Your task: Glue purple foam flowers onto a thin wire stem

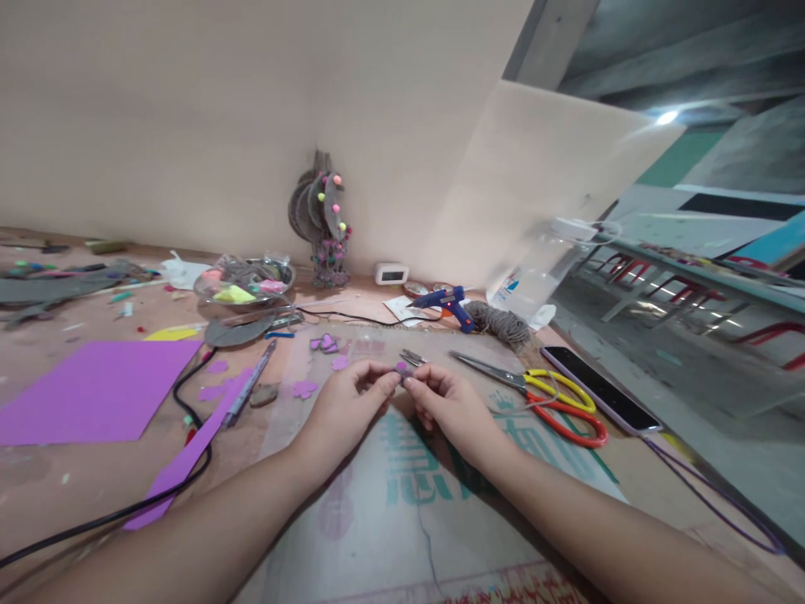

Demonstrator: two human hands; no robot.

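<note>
Both my hands meet over the printed plastic sheet (352,537), fingertips close together. Between thumb and fingers, my left hand (355,398) pinches a small purple and grey cutout (402,367). My right hand (449,407) pinches the same piece from the other side. Its exact shape is mostly hidden by my fingertips. Just behind it lie the metal tips of a small tool (413,357). Purple flower cutouts (305,389) and grey-edged purple pieces (324,342) rest left of my hands. To the right are scissors (527,382) with yellow and red handles.
A blue glue gun (449,304), grey yarn (500,323) and a small digital display (391,273) stand along the back. Purple sheet (101,390), a pen (251,382) and a black cable (189,407) lie left. A phone (600,390) and clear bottle (534,264) are right.
</note>
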